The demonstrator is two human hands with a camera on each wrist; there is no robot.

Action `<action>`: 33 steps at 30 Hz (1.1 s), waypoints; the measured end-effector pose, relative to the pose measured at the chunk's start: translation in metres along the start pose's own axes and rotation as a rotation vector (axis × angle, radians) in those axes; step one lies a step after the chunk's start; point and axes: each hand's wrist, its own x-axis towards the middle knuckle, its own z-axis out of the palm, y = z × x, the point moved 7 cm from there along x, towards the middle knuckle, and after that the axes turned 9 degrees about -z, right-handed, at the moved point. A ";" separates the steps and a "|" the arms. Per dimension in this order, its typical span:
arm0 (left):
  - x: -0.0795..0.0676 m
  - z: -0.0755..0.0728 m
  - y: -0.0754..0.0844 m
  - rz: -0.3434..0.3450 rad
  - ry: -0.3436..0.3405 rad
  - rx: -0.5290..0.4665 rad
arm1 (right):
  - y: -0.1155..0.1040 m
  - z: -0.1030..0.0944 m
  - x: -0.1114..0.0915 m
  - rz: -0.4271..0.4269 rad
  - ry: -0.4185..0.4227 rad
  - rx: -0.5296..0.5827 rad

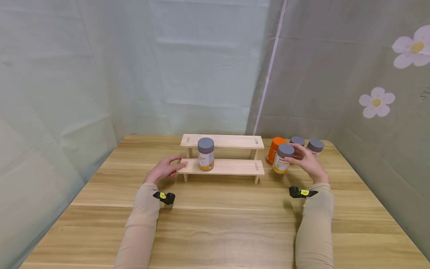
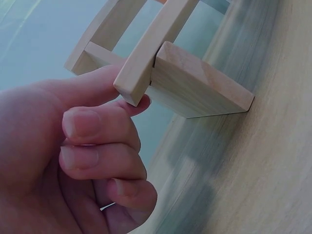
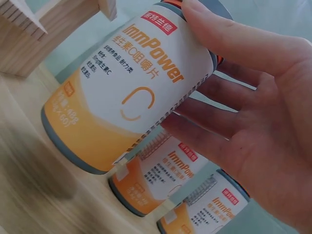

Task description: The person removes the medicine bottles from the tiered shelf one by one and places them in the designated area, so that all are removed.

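Fingers of the left hand [image 1: 164, 169] pinch the near-left end of a wooden rack [image 1: 231, 167], index and thumb closed about the lower step, the other fingers curled in and holding nothing. Bare timber looks light and stiff, with dry grip and squared edges; that end is a sound place to steady it, since so slight a stand would probably slide if knocked. On the lower step, left of its middle, a grey-lidded bottle [image 1: 206, 155] stands upright.

Right of the rack, an orange bottle [image 1: 275, 150] stands on the bench [image 1: 218, 224], just behind the held bottle [image 1: 280, 164]. That one, lidded in grey, leans slightly in the right hand [image 1: 308, 163]; whether its base is clear of the wood I cannot tell. The thumb lies near its neck and the other fingers reach round behind, spread about as wide as the body. It is probably rigid plastic, light and hard to break, though its smooth label [image 3: 141, 63] could slip under a loose touch. Best hold: round the upper body, just below the lid, leaving the base free. Farther right, beyond the fingers, are a partly hidden bottle [image 1: 297, 141] and the rightmost bottle [image 1: 315, 146], close together.
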 end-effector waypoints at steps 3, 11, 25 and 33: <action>-0.001 0.000 0.000 -0.008 0.001 -0.001 | 0.004 0.001 0.001 0.006 0.003 -0.006; -0.003 0.001 0.001 -0.031 -0.016 -0.031 | 0.016 0.005 0.003 0.017 -0.025 0.013; -0.001 0.002 0.002 -0.020 -0.027 -0.020 | 0.022 0.013 0.002 -0.020 -0.092 0.040; -0.003 0.001 0.003 0.007 -0.021 -0.001 | 0.024 0.013 -0.002 -0.011 -0.109 0.141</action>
